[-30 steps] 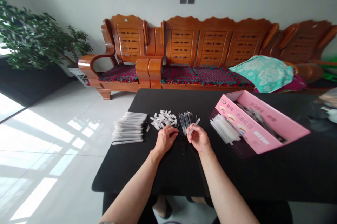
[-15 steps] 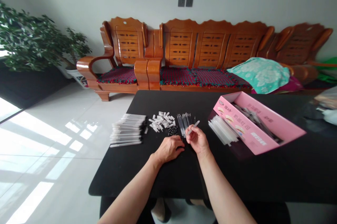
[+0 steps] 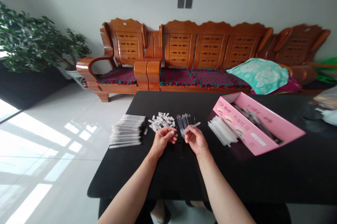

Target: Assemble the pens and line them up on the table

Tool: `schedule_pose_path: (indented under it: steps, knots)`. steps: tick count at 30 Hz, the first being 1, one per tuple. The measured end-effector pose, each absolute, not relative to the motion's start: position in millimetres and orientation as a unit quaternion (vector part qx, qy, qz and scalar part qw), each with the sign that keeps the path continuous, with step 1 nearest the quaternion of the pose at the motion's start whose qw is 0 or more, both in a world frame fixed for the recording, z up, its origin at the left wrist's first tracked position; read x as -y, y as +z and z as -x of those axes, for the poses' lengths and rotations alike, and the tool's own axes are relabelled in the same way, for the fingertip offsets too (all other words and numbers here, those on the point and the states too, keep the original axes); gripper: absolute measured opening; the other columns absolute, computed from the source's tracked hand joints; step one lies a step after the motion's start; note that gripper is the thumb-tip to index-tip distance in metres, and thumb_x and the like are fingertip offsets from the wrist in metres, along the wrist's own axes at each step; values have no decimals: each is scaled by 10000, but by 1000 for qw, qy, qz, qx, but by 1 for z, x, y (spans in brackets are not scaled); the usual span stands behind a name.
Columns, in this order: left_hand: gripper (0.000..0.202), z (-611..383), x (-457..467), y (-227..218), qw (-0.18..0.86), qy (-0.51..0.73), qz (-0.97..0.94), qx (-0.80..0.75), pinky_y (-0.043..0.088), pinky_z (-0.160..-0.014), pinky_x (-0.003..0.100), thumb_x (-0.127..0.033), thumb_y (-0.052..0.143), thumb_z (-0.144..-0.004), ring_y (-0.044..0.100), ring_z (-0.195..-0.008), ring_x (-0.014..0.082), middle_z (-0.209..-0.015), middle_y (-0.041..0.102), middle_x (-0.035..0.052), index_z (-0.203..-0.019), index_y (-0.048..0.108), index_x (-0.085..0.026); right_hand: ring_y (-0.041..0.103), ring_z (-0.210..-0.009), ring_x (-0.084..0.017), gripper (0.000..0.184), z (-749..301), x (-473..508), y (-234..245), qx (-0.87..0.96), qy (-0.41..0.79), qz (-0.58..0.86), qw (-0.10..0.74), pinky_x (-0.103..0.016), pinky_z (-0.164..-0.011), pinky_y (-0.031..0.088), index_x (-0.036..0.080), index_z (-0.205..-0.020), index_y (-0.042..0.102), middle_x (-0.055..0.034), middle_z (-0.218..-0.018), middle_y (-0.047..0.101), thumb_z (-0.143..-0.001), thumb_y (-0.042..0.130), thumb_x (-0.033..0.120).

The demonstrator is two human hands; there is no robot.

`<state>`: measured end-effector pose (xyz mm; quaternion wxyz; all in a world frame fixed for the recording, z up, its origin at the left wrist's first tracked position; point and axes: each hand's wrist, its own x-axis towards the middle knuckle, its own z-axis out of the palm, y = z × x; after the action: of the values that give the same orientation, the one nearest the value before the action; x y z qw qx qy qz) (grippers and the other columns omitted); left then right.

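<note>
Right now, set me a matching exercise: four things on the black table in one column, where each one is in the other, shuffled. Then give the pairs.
Things
1. pink box
2. white caps
3. stacked white pens
4. clear barrel

Places
A. held in the right hand
B. at the left edge of the table
C. on the right side of the table, open on top
D. heaped just beyond the left hand

Pairs: 1-C, 2-D, 3-B, 4-A

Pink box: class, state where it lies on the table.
Head view: the pink box lies on the right half of the black table, just right of the bundle of clear pen tubes and the right hand.
</note>
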<state>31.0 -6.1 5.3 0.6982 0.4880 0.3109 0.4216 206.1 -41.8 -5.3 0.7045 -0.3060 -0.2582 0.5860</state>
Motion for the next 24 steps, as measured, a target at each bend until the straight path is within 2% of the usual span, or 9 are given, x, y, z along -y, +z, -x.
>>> schedule_pose_path:
  steps: [7,15,24]
  knots:
    - [393,-34,8,2,735,422,-453,-277,546,-643,238,-420,764,-755,687,-709,151,-838,721,84,-948,605,-116,630,-460,-123,159,-204,43,-3,269,581,322,698,-198,-386,505,153,-814,686,-40,-663,738,-752,762,278]
    - [343,-36,9,5,727,441,-453,-269,501,-552,203,-391,772,-751,613,-568,96,-738,678,30,-888,605,-123,664,-486,-141,183,-201,42,-2,278,581,341,685,-202,-411,532,142,-806,680,-53,-673,742,-749,776,288]
    - [322,-39,10,3,723,442,-457,-269,507,-542,213,-340,797,-725,608,-561,104,-689,658,19,-862,607,-119,682,-510,-155,203,-201,42,-4,281,580,355,678,-214,-421,547,142,-837,669,-61,-692,747,-751,779,289]
